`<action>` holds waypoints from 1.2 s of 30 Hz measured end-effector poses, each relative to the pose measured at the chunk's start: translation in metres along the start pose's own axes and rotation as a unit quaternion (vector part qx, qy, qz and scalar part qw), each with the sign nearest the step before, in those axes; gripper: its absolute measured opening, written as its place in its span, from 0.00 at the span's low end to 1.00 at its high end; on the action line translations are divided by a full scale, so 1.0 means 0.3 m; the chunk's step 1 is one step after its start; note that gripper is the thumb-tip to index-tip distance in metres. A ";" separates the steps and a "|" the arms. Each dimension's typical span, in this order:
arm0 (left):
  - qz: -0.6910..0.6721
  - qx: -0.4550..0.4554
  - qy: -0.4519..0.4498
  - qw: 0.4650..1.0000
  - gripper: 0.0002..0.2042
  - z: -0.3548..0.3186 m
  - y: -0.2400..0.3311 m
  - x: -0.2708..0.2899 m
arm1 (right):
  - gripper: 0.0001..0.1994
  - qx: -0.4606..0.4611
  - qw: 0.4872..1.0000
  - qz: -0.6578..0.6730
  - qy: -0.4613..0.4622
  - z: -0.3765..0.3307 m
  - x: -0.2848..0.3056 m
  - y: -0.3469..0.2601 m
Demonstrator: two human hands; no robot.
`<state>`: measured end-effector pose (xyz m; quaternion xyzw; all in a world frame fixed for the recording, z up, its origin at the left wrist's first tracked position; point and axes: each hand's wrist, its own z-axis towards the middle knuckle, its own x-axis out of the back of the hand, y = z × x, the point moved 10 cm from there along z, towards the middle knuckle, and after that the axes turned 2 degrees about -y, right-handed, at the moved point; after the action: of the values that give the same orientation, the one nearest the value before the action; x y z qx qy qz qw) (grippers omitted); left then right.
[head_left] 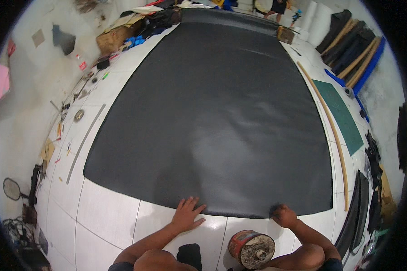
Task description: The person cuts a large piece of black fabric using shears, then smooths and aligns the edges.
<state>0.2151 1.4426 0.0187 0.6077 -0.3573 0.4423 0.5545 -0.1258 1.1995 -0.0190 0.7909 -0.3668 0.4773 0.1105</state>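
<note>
A large black sheet (203,113) that looks like synthetic leather lies spread over the white tiled floor, its far end bunched into a roll. My left hand (188,214) rests at the sheet's near edge, fingers spread, with the fingertips on the black surface. Farther right along that edge, my right hand (285,217) is closed, knuckles up. A small dark patch shows at its fingers, too unclear to name. Between my knees stands a round, rusty red tin (252,249) with a crusted, dirty top.
A long wooden strip (325,115) and a green sheet (341,117) lie along the right. On the left are a metal ruler (86,143), a tape roll (78,115) and scattered small tools. A cardboard box (117,39) stands far left; rolls (348,43) lean on the right wall.
</note>
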 end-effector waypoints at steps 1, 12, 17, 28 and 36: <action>0.010 0.011 -0.033 0.999 0.25 -0.003 0.006 -0.037 | 0.15 0.012 1.000 0.000 -0.002 -0.002 0.013 -0.032; -0.027 0.071 -0.056 0.996 0.23 0.017 -0.027 -0.085 | 0.23 0.207 0.967 0.143 0.041 -0.177 0.231 -0.401; 0.015 0.046 -0.061 0.997 0.29 0.063 0.020 -0.009 | 0.24 0.478 0.875 0.055 -0.050 -0.430 0.214 -0.700; 0.018 0.117 -0.153 0.981 0.33 0.105 0.017 -0.036 | 0.15 0.408 0.907 0.077 0.076 -0.421 0.138 -0.575; -0.021 0.136 -0.187 0.973 0.33 0.130 -0.002 -0.063 | 0.17 0.243 0.932 0.112 0.242 -0.319 0.442 -0.415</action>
<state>0.2144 1.4031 0.0010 0.7566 -0.3781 0.3535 0.3995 -0.0685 1.2747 0.1636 0.6073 -0.2881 0.7384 -0.0538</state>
